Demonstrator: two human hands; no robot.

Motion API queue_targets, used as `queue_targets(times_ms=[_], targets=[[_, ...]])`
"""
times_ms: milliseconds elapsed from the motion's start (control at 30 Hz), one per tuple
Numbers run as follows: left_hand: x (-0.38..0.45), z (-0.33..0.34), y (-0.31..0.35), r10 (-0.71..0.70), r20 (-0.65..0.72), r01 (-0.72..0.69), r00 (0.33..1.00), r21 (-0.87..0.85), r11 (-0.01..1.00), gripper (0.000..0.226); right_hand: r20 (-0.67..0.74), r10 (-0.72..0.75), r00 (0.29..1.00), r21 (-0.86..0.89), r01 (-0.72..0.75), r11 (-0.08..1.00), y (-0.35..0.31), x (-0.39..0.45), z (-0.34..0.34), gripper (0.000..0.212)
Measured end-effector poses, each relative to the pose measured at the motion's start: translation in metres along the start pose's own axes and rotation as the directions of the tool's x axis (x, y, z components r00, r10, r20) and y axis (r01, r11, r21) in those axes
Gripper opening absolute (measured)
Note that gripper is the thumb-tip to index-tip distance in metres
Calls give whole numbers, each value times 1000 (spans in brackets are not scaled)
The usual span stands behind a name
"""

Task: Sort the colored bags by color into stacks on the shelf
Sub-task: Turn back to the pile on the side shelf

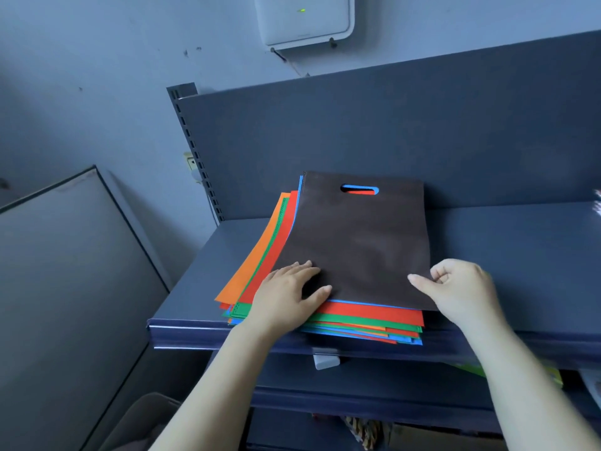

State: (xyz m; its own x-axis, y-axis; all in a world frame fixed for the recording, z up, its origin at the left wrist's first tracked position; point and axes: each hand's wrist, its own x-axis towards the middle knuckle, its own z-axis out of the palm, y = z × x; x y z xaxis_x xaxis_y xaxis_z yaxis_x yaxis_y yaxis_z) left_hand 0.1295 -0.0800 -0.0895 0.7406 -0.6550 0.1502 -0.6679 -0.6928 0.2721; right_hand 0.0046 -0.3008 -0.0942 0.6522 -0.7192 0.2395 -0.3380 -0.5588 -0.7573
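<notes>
A mixed stack of flat bags [367, 320] in red, green, orange and blue lies on the left part of the dark shelf [520, 255]. A dark brown bag [361, 245] with a cut-out handle lies on top. My left hand [289, 291] rests flat on the brown bag's near left corner, fingers straight. My right hand [458, 288] pinches the brown bag's near right edge between thumb and curled fingers.
The shelf's back panel [422, 131] rises behind the stack, with a slotted upright [195, 151] at its left. A grey panel [65, 271] leans at the left. Lower shelves [390, 395] hold small items. A white box [305, 17] hangs on the wall.
</notes>
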Motion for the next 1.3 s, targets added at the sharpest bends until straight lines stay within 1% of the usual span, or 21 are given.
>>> queue_targets(times_ms=[100,167,233,267,300,333,400,433,467,500,600,700,800,867,900,967,1033,1100,1167,1233,1300], targets=[[2,0,-1,17,10,-17,1000,-22,1000,50,25,-29,999,-30,30,999,1,5,-3,35],[5,-1,-3,-32,-38,30,999,-55,998,46,34,-48,998,-43,50,998,3,7,-6,44],[8,-2,-5,-119,-91,113,989,-70,991,44,14,-66,998,-63,67,996,6,8,-10,50],[10,-3,-6,-167,-114,161,979,-62,985,43,-9,-67,998,-69,66,995,8,8,-12,49],[12,-3,-9,-208,-133,205,969,-35,978,43,-40,-51,998,-71,49,996,12,9,-15,42],[15,-4,-11,-236,-146,240,961,10,971,44,-88,-48,995,-72,42,997,15,10,-17,29],[19,-5,-16,-274,-159,289,949,85,953,50,-182,-34,983,-75,20,997,19,8,-23,22],[21,-6,-18,-296,-160,313,942,91,945,52,-220,-25,975,-62,12,998,21,7,-25,18],[22,-6,-20,-321,-157,336,934,80,938,51,-249,-9,968,-41,-1,999,23,6,-28,15],[23,-7,-21,-339,-155,351,928,60,934,49,-268,13,963,-17,-18,1000,24,5,-31,15],[26,-10,-23,-402,-149,401,904,-37,915,35,-304,72,950,85,-49,995,29,1,-38,23],[31,-20,-24,-516,-103,503,850,-131,854,21,-288,112,951,166,-66,984,30,-8,-42,26],[31,-27,-25,-583,-26,568,812,-194,800,17,-261,142,955,218,-85,972,29,-16,-41,28],[28,-28,-24,-573,-29,554,819,-217,804,15,-244,156,957,254,-93,963,29,-22,-41,28],[25,-28,-24,-558,-55,536,828,-216,816,12,-235,161,959,271,-95,958,29,-25,-41,28],[17,-29,-23,-518,-132,482,845,-232,845,9,-215,173,961,305,-102,947,29,-31,-40,30],[6,-29,-24,-482,-217,403,849,-325,856,9,-194,198,961,369,-115,922,27,-39,-40,32],[-8,-32,-24,-474,-292,324,831,-438,838,9,-166,228,959,459,-129,879,22,-47,-38,33],[-24,-36,-25,-471,-342,248,813,-529,812,4,-117,257,959,548,-153,822,17,-58,-36,36],[-41,-41,-25,-463,-403,182,790,-567,803,15,-69,279,958,626,-176,760,11,-69,-35,37],[-60,-43,-25,-473,-462,129,750,-600,789,22,-20,304,952,709,-201,676,7,-82,-35,38]])
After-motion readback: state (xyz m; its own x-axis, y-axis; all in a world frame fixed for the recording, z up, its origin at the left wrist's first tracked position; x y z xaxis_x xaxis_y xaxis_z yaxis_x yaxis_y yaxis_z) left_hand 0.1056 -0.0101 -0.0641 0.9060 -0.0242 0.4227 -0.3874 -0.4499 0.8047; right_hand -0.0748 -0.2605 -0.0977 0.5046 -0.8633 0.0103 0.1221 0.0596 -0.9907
